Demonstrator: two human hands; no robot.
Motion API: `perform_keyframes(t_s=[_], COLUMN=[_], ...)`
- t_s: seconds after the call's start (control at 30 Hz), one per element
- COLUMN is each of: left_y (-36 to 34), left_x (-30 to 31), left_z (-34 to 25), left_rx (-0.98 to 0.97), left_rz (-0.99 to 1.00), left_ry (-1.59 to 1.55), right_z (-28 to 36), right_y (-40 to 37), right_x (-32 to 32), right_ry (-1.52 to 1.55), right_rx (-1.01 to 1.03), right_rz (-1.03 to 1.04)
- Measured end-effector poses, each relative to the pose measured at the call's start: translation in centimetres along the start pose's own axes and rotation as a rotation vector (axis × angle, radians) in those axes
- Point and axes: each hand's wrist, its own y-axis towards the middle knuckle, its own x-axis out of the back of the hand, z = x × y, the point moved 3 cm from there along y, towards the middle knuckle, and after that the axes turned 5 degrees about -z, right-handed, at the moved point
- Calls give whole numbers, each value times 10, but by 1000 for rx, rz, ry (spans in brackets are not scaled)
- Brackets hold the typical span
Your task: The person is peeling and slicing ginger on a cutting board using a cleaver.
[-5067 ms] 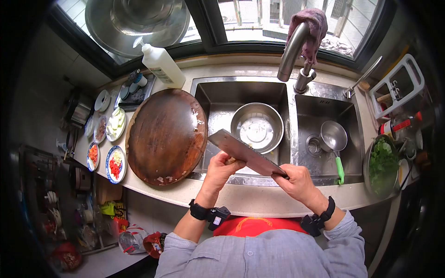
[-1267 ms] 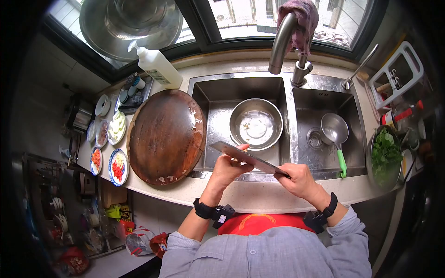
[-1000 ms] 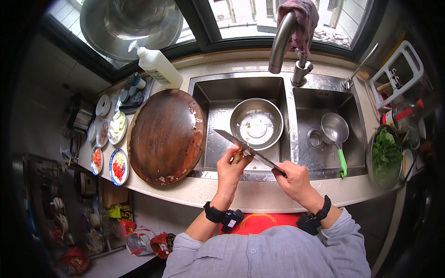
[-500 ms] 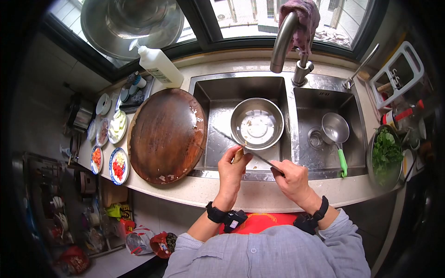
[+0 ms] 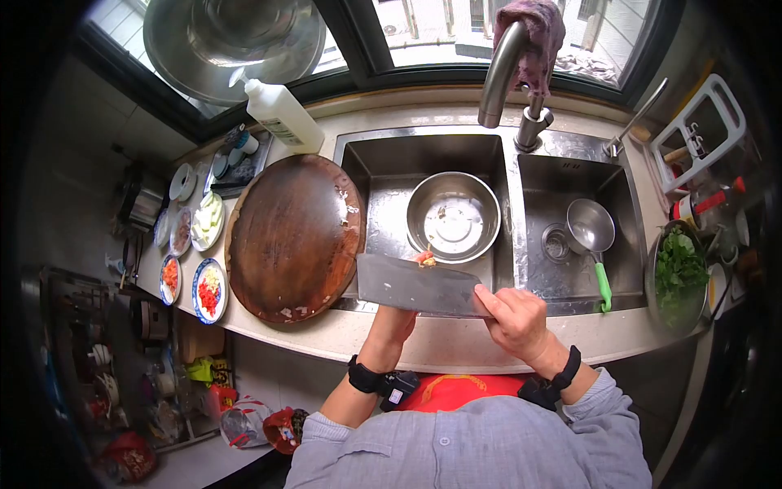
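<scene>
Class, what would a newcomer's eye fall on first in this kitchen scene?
Probably the broad cleaver, held in the right hand in front of the left hand, near the metal bowl in the larger basin. Next, the big round wooden board left of the sink, then the ladle's bright green handle in the smaller basin.

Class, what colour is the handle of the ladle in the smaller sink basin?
The ladle handle is bright green, clearest in the head view.
</scene>
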Motion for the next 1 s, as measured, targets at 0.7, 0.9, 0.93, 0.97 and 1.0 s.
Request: perform_keyframes(t_s=[0.7, 0.9, 0.93, 0.97, 1.0], left_y=[-6, 7, 8, 9, 9], left_x=[-10, -7, -4, -3, -4], left_z=[-35, -25, -25, -25, -26], left_rx=[22, -6, -20, -35, -43], left_rz=[5, 14, -5, -24, -38], left_ry=[-155, -220, -253, -287, -346], right_z=[-37, -19, -17, -16, -16], right_y=[6, 7, 6, 5, 4], right_x=[0, 5, 6, 7, 8], right_ry=[94, 258, 281, 303, 303], right_rx=[-380, -422, -434, -444, -445], right_rz=[37, 98, 101, 103, 103])
